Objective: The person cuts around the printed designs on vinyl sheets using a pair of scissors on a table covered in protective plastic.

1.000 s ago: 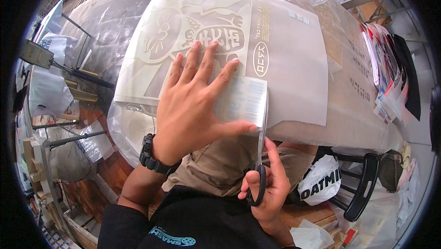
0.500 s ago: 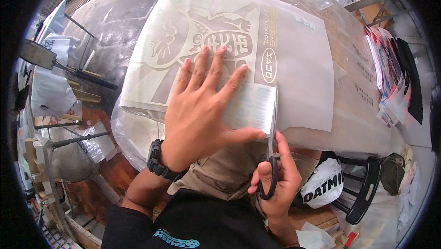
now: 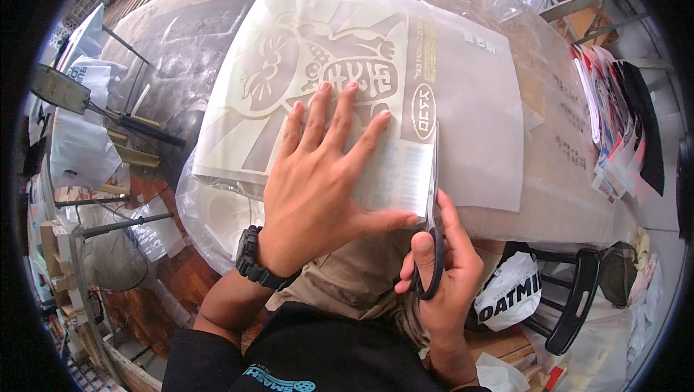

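My left hand (image 3: pixel 322 182), with a black watch on the wrist, lies flat with fingers spread on a large translucent sheet (image 3: pixel 477 103) that carries a pale beige printed design (image 3: pixel 303 59). My right hand (image 3: pixel 441 265) grips black-handled scissors (image 3: pixel 432 197) at the sheet's near edge. Their blades point away from me and run up into the sheet just right of the printed area, next to my left thumb. The sheet rests on a table (image 3: pixel 564 197) covered with clear plastic film.
A stack of coloured printed papers (image 3: pixel 618 125) lies at the table's right end. A white printed bag (image 3: pixel 510 294) and a black chair frame (image 3: pixel 578 298) sit below the table at the right. Metal stands and plastic bags (image 3: pixel 79 146) crowd the left side.
The scissors and my right hand have advanced away from me, further up into the sheet. My left hand stays pressed flat on the printed sheet.
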`<state>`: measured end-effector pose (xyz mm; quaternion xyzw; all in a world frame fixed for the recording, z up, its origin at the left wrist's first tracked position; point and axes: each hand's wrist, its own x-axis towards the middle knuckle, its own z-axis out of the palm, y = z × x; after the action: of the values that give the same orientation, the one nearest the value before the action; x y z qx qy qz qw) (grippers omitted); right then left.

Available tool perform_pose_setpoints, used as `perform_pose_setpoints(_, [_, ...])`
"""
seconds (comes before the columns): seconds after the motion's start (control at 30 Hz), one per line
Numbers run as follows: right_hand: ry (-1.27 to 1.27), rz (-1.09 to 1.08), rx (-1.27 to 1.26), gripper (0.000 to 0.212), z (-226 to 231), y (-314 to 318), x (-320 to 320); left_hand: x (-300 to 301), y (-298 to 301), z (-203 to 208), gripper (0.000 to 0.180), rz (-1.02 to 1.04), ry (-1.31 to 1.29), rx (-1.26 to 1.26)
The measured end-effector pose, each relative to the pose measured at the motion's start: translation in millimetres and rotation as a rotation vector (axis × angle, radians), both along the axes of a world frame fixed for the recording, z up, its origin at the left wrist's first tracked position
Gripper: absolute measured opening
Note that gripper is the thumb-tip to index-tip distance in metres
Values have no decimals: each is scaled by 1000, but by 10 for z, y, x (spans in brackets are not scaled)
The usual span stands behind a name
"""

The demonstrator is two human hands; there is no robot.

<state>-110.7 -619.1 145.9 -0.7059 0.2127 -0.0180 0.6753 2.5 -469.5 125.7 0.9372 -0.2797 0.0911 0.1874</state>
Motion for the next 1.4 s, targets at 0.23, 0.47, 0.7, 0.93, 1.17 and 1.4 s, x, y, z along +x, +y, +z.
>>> perform_pose_setpoints(0.23, [28,22,-12,69,55,-52,87,-2,11,-7,107,-4,11,-1])
perform_pose_setpoints(0.47, [61,46,-37,65,150,-76,207,7,8,-5,101,-18,-8,-30])
perform_pose_setpoints(0.7, [79,65,-37,64,215,-125,378,3,5,36,98,-12,19,-31])
perform_pose_setpoints(0.93, [64,82,-30,63,202,-207,520,3,-16,37,103,8,14,26])
perform_pose_setpoints(1.17, [13,166,-69,63,141,-296,681,2,-15,102,98,2,36,3])
perform_pose_setpoints(1.4, [-48,166,-138,66,86,-374,859,-11,-19,100,108,3,59,16])
